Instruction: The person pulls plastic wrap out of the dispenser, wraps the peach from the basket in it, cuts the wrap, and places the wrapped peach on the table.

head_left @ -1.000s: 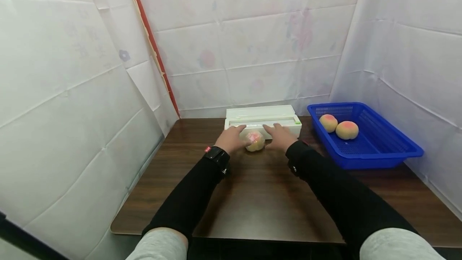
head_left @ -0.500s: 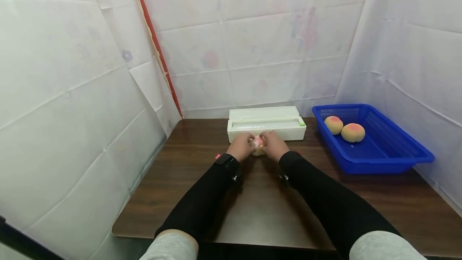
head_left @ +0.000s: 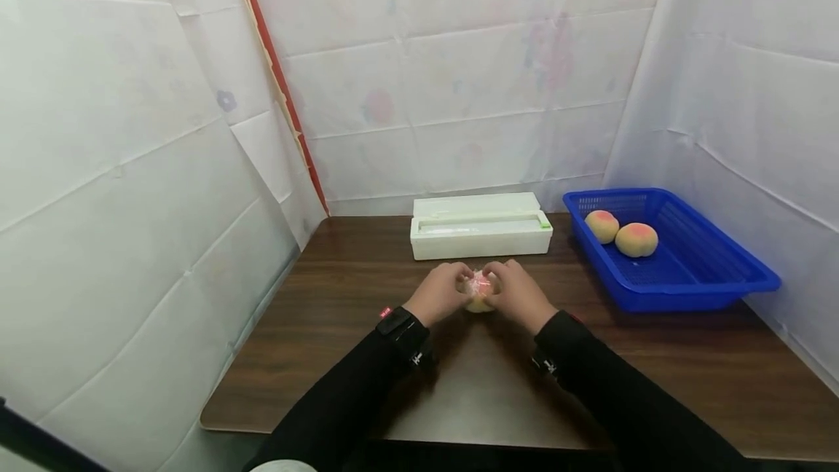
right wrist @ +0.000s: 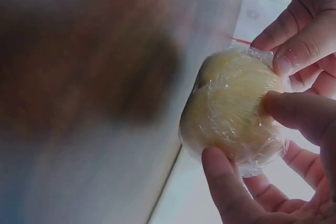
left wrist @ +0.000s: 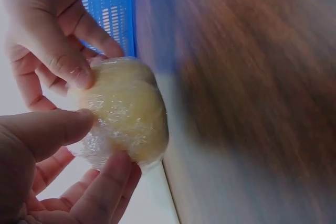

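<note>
A peach (head_left: 481, 303) in clear cling film is between my two hands over the middle of the table. From one side my left hand (head_left: 440, 293) holds it with thumb and fingertips; my right hand (head_left: 521, 295) grips the opposite side. Crinkled film shines on the yellow fruit (left wrist: 128, 111) in the left wrist view, where both thumbs press on it. The right wrist view shows the film bunched near the fingertips (right wrist: 216, 157). In the head view the fingers partly hide the peach, and its pink top shows between them.
A white cling film dispenser (head_left: 481, 245) with its lid raised stands behind my hands. To the right, a blue plastic basket (head_left: 698, 268) holds two more peaches (head_left: 636, 240). White sheeting (head_left: 472, 93) encloses the brown wooden table (head_left: 314, 355) at the back and sides.
My hands have come together from either side and taken hold of the wrapped peach. They have brought it nearer to me, away from the dispenser.
</note>
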Motion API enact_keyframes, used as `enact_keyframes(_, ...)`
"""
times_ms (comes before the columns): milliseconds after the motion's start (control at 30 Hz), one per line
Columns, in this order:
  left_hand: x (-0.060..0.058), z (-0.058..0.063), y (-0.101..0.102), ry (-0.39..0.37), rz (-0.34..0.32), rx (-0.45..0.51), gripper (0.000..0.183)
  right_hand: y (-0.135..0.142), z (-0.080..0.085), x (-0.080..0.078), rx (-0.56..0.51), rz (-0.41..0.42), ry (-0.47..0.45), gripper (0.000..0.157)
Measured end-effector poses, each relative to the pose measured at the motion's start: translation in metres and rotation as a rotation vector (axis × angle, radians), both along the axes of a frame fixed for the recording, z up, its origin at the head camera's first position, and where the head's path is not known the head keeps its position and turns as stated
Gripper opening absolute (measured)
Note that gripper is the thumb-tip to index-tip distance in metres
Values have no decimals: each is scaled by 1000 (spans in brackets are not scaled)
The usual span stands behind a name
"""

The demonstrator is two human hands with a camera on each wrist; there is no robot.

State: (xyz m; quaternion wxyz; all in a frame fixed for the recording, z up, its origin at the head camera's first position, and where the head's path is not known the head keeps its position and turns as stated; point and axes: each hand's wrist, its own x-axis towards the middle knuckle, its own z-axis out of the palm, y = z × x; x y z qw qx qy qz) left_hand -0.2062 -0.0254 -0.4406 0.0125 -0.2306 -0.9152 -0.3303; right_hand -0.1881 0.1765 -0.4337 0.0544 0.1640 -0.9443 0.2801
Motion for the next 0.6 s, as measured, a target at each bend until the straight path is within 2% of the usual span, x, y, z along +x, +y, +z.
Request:
enact_keyframes(167, 6, -1, 6, -27, -2, -31, 34, 4, -7, 8, -9, -20, -16, 44)
enact_keyframes(367, 6, 3, 9, -1, -20, -86, 36, 8, -5, 6, 7, 0, -33, 45)
enact_keyframes(500, 7, 8, 6, 41, -31, -174, 39, 16, 6, 4, 22, 25, -46, 48)
enact_keyframes(600, 3, 18, -1, 99, -7, -219, 43, 22, 20, -1, 56, 2, -15, 57)
